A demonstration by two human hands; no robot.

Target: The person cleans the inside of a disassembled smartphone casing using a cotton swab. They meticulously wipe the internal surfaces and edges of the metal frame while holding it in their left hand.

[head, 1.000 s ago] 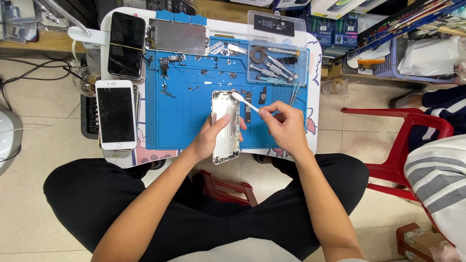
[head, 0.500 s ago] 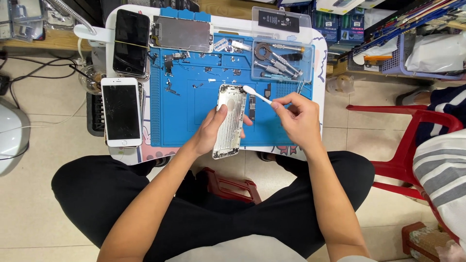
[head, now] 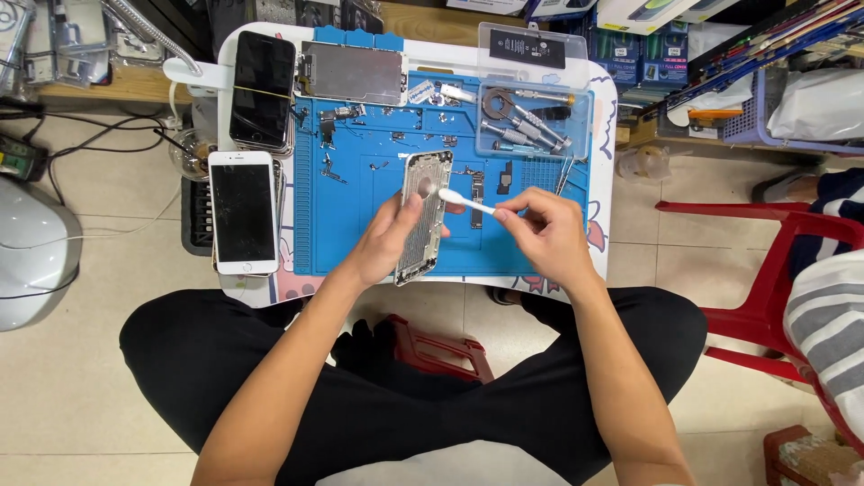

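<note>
I'm looking down at a phone repair workshop: a blue repair mat [head: 378,234] covers the tabletop [head: 601,135], with dismantled phones [head: 262,90], loose screws and a clear tool tray [head: 533,117].

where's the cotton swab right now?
Head view, centre: the cotton swab is pinched in the right hand, its tip over the phone shell held by the left hand.
</note>
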